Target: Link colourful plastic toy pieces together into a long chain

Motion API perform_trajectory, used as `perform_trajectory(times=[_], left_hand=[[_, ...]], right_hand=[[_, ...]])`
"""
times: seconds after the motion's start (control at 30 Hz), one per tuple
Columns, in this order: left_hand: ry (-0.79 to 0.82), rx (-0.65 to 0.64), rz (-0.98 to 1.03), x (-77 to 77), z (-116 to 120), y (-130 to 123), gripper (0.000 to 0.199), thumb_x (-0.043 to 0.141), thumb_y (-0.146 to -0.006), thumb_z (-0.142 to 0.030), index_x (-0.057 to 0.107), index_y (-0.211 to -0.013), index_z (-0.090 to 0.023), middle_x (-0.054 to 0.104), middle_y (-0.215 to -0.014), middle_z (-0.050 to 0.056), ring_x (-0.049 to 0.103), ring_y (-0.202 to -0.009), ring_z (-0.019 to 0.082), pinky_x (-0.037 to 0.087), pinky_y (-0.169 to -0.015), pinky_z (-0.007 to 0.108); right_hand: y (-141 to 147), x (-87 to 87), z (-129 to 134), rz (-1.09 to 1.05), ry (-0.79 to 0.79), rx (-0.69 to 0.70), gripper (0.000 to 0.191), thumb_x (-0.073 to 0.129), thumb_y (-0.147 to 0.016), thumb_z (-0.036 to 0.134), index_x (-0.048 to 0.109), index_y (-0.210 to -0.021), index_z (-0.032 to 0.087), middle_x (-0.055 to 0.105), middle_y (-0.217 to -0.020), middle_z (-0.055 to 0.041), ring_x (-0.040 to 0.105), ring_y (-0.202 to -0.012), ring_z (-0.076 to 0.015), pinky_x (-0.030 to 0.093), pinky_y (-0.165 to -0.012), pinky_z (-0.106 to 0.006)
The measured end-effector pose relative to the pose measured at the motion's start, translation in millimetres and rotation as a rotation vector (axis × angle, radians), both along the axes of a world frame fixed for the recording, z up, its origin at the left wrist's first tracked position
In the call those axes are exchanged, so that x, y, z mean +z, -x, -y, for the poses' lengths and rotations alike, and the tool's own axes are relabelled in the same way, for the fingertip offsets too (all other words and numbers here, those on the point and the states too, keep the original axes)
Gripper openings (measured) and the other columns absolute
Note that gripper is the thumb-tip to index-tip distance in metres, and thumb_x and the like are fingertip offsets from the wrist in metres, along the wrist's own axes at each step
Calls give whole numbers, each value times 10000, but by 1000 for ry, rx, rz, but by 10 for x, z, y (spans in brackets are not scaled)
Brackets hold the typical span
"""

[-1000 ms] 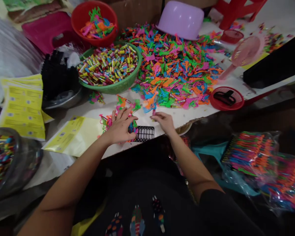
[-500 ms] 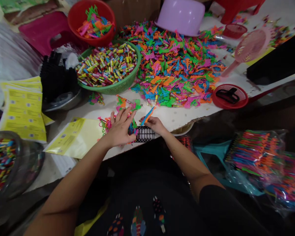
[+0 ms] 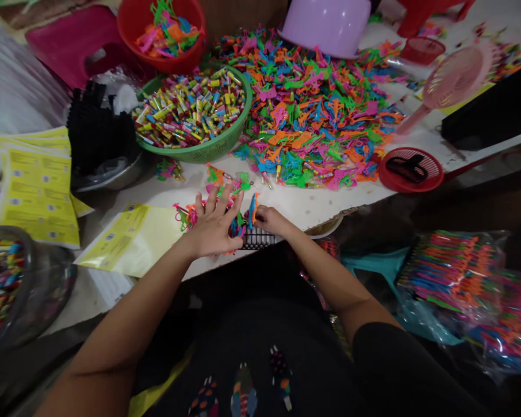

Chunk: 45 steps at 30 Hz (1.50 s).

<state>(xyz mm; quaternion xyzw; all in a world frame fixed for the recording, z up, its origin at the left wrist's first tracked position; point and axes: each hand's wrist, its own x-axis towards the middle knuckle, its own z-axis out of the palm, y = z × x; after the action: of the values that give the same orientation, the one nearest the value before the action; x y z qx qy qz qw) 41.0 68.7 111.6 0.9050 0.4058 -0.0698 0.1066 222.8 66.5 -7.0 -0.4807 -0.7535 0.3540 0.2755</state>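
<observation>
- As I watch remotely, one left hand (image 3: 217,223) spreads wide, gripping nothing I can see, over coloured pieces (image 3: 188,215) partly hidden from counting, apparently steadying them.
- One blue-and-orange piece (image 3: 253,211), possibly two, stands nearly upright at one black rack (image 3: 259,239), seemingly for alignment.
- One right hand (image 3: 270,220), fingers nearly closed, pinches it.
</observation>
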Motion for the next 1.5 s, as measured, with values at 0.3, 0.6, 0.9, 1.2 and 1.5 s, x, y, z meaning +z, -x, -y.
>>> perform_trajectory(times=[0.3, 0.6, 0.9, 1.2, 1.5], left_hand=[[-9, -24, 12, 12, 31, 7, 895, 546, -664, -365, 40, -1401, -316, -78, -1491, 36, -94, -1314, 414, -43, -992, 629], [39, -4, -3, 61, 7, -37, 888, 564, -653, -368, 84, -1399, -320, -30, -1494, 25, -90, -1307, 430, -13, -997, 632], [10, -21, 41, 11, 17, 24, 854, 554, -681, -393, 92, -1397, -332, -9, -1494, 34, -81, -1315, 416, -23, -991, 636], [24, -66, 61, 61, 49, 37, 725, 539, -696, -318, 235, -1347, -417, 8, -1492, -30, -62, -1319, 410, 0, -985, 652], [-7, -23, 41, 18, 44, 19, 825, 566, -670, -344, 153, -1384, -352, -46, -1493, 13, -76, -1316, 412, 16, -993, 643]], right_hand=[[116, 110, 17, 204, -47, -39, 181, 516, -760, 164, 628, -901, 143, 569, -752, -49, 514, -707, -138, 392, -685, -232], [93, 73, 39, 162, -86, -14, 205, 514, -765, 142, 610, -946, 142, 573, -794, -55, 528, -800, -144, 401, -732, -233], [10, 16, 36, 73, -113, 52, 235, 506, -779, 126, 606, -989, 159, 590, -837, -50, 538, -805, -126, 417, -737, -227], [30, 25, -11, 130, -95, 60, 184, 542, -765, 143, 659, -904, 167, 629, -775, -47, 553, -802, -144, 426, -747, -253], [-233, 204, -622, 238, 26, -745, 231, 584, -751, 270, 652, -933, 145, 596, -1054, -140, 580, -892, -211, 438, -788, -338]])
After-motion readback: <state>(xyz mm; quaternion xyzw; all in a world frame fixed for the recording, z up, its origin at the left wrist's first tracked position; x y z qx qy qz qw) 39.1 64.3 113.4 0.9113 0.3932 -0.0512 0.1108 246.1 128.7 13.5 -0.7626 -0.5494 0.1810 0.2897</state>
